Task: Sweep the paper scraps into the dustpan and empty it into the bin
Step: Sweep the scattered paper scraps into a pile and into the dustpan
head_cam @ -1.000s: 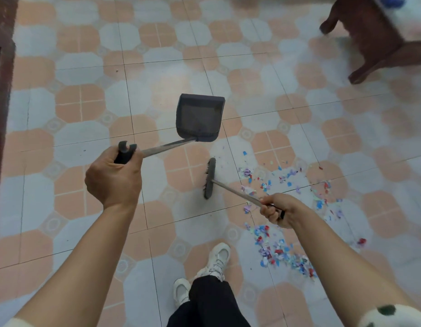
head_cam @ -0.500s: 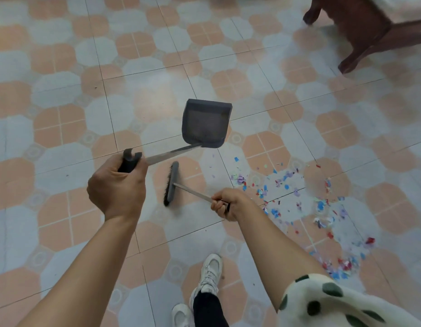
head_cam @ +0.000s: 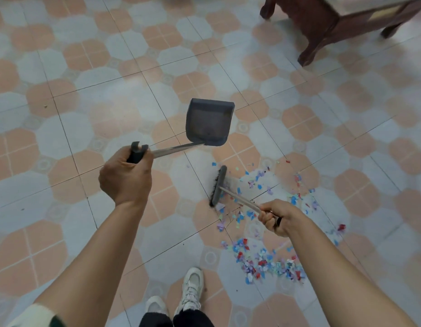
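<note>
Paper scraps [head_cam: 271,260] lay loose on the tiled floor [head_cam: 86,95], too many to count. We saw two loose groups: a dense heap at about 5 o'clock from frame centre, near the shoes, and a thinner scatter at about 3 to 4 o'clock around the brush head. A few red strays sat further out at 4 o'clock.

One brush [head_cam: 217,186] stood on its bristles at the 9 o'clock edge of the thin scatter, touching a few scraps. We judged it was set on that side to gather the scatter into one pile. Right hand [head_cam: 276,217] was closed around the brush handle, low on the shaft, with a dark ring showing on one finger.

One dustpan [head_cam: 208,122] hung above the floor at 12 o'clock from the brush, clear of the scraps, with its open face turned toward the camera. It looked empty. We judged it was kept lifted out of the way until the pile was ready. Left hand [head_cam: 125,177] was fisted around the black grip at the end of the dustpan's long metal handle.

Two white shoes [head_cam: 190,289] showed at 6 o'clock, one ahead of the other. One dark wooden furniture piece [head_cam: 323,22] stood at 1 o'clock, well apart. No bin was in view, so we could not tell where the emptying would go. Sweeping step in hand; nothing was in the pan yet.
</note>
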